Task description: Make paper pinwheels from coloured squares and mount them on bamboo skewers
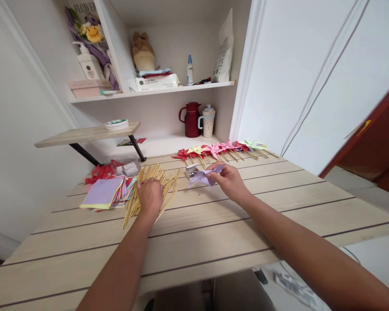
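Between the thumb and fingers of my right hand is a purple paper pinwheel, its blades folded in. Right behind it stands a small open white box with tiny metal bits inside. My left hand rests on a loose pile of thin wooden sticks, fingers curled down among them. Its fingertips are hidden, so what they grip cannot be made out. To the left of the sticks lies a stack of coloured paper squares, purple on top. A tiny piece lies on the table below the pinwheel.
Finished pinwheels on sticks line the back of the slatted table. Red paper pieces and a clear plastic box lie at the left, near a small raised shelf. A red jug and a cup stand behind.
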The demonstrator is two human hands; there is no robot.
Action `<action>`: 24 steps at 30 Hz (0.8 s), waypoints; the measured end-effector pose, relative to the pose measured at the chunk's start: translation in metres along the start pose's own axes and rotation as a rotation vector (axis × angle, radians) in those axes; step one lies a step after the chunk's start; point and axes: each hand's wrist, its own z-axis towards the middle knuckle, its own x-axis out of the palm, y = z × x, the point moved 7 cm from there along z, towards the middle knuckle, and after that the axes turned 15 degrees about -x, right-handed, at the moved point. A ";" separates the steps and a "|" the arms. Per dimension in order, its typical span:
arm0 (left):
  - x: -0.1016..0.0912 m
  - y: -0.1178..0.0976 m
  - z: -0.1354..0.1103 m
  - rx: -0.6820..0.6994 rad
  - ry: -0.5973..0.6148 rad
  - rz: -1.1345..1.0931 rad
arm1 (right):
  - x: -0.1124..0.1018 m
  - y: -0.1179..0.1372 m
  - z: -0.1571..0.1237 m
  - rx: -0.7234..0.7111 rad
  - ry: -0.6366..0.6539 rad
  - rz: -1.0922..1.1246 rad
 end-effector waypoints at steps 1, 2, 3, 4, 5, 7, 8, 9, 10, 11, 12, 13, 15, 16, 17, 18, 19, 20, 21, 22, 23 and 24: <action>-0.001 0.000 0.000 -0.008 -0.005 0.000 | 0.000 0.000 0.000 -0.001 0.000 0.000; -0.003 0.001 0.000 -0.017 -0.017 -0.003 | 0.000 0.000 0.000 -0.002 0.000 0.001; -0.005 0.002 0.000 -0.028 -0.035 -0.012 | 0.000 0.000 0.000 -0.004 0.001 0.002; -0.008 0.002 0.000 -0.037 -0.060 -0.027 | 0.000 0.000 0.000 -0.004 0.001 0.004; -0.011 0.003 0.000 -0.043 -0.089 -0.051 | 0.000 0.000 0.000 -0.002 0.001 0.010; -0.018 0.005 0.000 -0.043 -0.150 -0.118 | 0.000 -0.001 -0.001 0.007 0.002 0.028; -0.022 0.005 0.000 -0.038 -0.180 -0.160 | 0.000 -0.001 -0.001 0.015 -0.001 0.043; -0.025 0.006 0.000 -0.031 -0.209 -0.204 | 0.001 -0.002 -0.001 0.026 -0.007 0.061; -0.029 0.006 -0.001 -0.023 -0.235 -0.249 | 0.001 -0.003 -0.001 0.043 -0.018 0.083; -0.031 0.005 -0.001 -0.009 -0.252 -0.291 | 0.002 -0.004 -0.001 0.066 -0.035 0.109; -0.033 0.004 -0.003 0.014 -0.261 -0.332 | 0.003 -0.006 -0.002 0.095 -0.061 0.140; -0.035 0.000 -0.004 0.049 -0.260 -0.369 | 0.003 -0.008 -0.002 0.127 -0.093 0.174; -0.035 -0.010 -0.009 0.150 -0.228 -0.418 | 0.003 -0.012 -0.002 0.182 -0.174 0.243; -0.034 -0.017 -0.013 0.208 -0.202 -0.425 | 0.002 -0.014 -0.002 0.200 -0.216 0.272; -0.032 -0.025 -0.017 0.266 -0.172 -0.419 | 0.001 -0.016 -0.001 0.212 -0.252 0.294; -0.031 -0.033 -0.022 0.321 -0.143 -0.403 | 0.000 -0.017 -0.001 0.222 -0.280 0.313; -0.029 -0.040 -0.026 0.372 -0.116 -0.380 | -0.001 -0.019 0.000 0.230 -0.301 0.331; -0.027 -0.047 -0.031 0.422 -0.096 -0.359 | -0.002 -0.021 0.000 0.241 -0.317 0.354; -0.027 -0.053 -0.036 0.468 -0.084 -0.343 | -0.003 -0.024 0.001 0.251 -0.334 0.383; -0.027 -0.057 -0.040 0.512 -0.081 -0.332 | -0.005 -0.026 0.002 0.261 -0.357 0.414; -0.027 -0.061 -0.044 0.547 -0.085 -0.328 | -0.008 -0.029 0.002 0.271 -0.384 0.447; -0.028 -0.063 -0.048 0.577 -0.090 -0.326 | -0.011 -0.032 0.002 0.279 -0.413 0.478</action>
